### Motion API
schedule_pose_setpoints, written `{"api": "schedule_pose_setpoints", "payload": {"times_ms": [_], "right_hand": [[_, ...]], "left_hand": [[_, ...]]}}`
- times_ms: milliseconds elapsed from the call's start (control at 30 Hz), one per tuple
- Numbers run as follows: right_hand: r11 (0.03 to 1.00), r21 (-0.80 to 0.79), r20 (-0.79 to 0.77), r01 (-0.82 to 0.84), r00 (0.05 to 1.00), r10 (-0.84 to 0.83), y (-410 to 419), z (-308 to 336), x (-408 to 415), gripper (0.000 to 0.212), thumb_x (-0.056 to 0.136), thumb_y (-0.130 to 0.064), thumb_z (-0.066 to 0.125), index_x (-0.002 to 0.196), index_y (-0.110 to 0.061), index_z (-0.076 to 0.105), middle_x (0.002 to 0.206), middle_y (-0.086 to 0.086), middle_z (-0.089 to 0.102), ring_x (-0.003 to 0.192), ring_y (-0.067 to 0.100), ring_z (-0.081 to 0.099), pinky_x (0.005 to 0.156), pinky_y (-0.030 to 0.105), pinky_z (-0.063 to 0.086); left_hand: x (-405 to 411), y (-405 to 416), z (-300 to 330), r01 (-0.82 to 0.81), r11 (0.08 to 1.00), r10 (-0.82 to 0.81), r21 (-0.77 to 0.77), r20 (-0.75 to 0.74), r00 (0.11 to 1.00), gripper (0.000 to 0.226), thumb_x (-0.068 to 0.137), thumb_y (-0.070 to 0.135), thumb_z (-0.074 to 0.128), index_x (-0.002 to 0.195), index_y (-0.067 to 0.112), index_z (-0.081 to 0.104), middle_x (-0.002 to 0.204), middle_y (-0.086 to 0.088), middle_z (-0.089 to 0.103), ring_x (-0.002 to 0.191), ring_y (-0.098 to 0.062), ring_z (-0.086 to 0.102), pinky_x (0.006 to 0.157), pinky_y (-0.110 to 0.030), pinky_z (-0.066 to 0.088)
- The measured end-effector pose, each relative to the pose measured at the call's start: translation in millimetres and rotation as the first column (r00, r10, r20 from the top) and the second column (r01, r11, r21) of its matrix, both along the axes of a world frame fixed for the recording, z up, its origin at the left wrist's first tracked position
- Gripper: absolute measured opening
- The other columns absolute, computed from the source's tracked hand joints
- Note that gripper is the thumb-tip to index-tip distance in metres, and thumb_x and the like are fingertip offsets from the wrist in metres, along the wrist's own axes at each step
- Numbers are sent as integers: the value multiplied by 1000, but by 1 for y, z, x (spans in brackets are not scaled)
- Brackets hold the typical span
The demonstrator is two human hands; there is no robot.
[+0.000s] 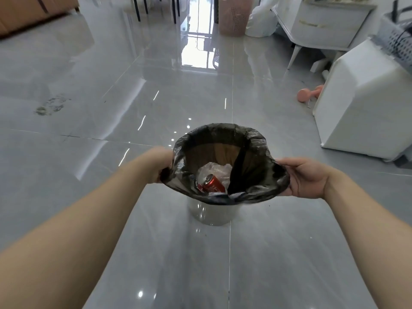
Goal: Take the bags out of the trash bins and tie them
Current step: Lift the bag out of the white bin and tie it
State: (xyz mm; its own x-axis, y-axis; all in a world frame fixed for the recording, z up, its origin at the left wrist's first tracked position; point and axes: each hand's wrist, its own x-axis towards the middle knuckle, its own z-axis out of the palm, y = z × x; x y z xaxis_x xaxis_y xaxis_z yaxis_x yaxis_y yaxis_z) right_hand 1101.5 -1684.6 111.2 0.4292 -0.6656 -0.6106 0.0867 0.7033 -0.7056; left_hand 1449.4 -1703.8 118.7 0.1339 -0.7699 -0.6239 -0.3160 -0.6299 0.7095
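Note:
A black trash bag (256,175) lines a small white bin (211,214) standing on the grey tiled floor. The bag's mouth is stretched wide open above the bin. Inside lie a red drink can (213,184) and crumpled clear plastic (217,170). My left hand (161,163) grips the bag's left rim. My right hand (308,177) grips the right rim, fingers curled round the plastic. Most of the bin is hidden under the bag.
A white cabinet (361,108) stands at the right with a pink dumbbell (308,95) beside it. Farther back are a pink laundry basket (234,16), a white bag (260,21) and white furniture (318,25). A dirty smudge (52,105) marks the floor at left.

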Motion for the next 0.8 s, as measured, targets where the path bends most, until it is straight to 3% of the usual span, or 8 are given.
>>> {"api": "schedule_pose_setpoints", "payload": {"times_ms": [100, 233, 333, 400, 467, 533, 633, 800], "right_hand": [[999, -15, 13, 28, 1000, -28, -1, 4, 2, 48, 48, -22, 90, 90, -3, 78, 89, 15, 76, 79, 25, 74, 73, 39, 61], [964, -73, -123, 256, 957, -264, -7, 8, 15, 22, 77, -23, 63, 85, -7, 76, 86, 10, 75, 75, 22, 72, 68, 34, 60], [820, -200, -196, 536, 798, -570, -19, 10, 19, 14, 89, -24, 54, 86, -15, 65, 84, 5, 67, 70, 19, 63, 70, 34, 52], [705, -313, -203, 637, 680, -704, -27, 16, 20, 13, 89, -25, 56, 79, -19, 59, 77, 2, 62, 63, 16, 59, 64, 31, 50], [649, -364, -108, 668, 662, -741, -32, 23, 23, 18, 89, -25, 56, 72, -19, 56, 67, -1, 60, 56, 14, 58, 61, 29, 49], [650, -340, 49, 679, 703, -709, -34, 30, 30, 20, 90, -23, 53, 72, -17, 56, 64, 0, 61, 58, 16, 60, 61, 28, 49], [680, -281, 224, 677, 736, -639, -33, 38, 41, 23, 91, -23, 47, 80, -11, 62, 76, 7, 67, 70, 22, 65, 71, 32, 52], [662, -233, 337, 712, 698, -632, -34, 43, 44, 24, 91, -23, 43, 80, -7, 58, 76, 10, 62, 72, 25, 63, 76, 33, 52]], "left_hand": [[-1, -4, 2, -128, 991, 125, -29, -104, 987, 24, 85, -4, 36, 71, 5, 54, 43, -6, 59, 32, -17, 57, 35, -21, 47], [1, -10, 6, -328, 944, 303, -29, -313, 900, 25, 91, 1, 28, 81, 6, 51, 64, -7, 59, 43, -16, 59, 35, -21, 47], [5, -17, 12, -442, 885, 363, -147, -377, 852, 21, 93, 6, 37, 82, 8, 54, 71, -9, 61, 55, -20, 63, 43, -28, 54], [7, -21, 15, -484, 846, 364, -224, -421, 831, 20, 92, 8, 39, 82, 10, 56, 79, -9, 65, 69, -22, 67, 60, -36, 61], [9, -23, 17, -492, 827, 326, -271, -481, 813, 18, 90, 11, 39, 85, 11, 57, 87, -7, 64, 82, -21, 64, 82, -40, 56], [10, -23, 20, -506, 824, 268, -255, -611, 745, 20, 91, 12, 38, 93, 7, 57, 92, -8, 67, 85, -22, 63, 90, -39, 51], [5, -21, 24, -510, 828, 199, -232, -729, 655, 26, 94, 12, 32, 102, 0, 54, 99, -13, 71, 86, -29, 67, 87, -41, 56], [0, -22, 24, -589, 786, 248, -188, -777, 579, 28, 96, 13, 29, 90, -2, 52, 72, -13, 70, 75, -31, 66, 76, -43, 57]]}}
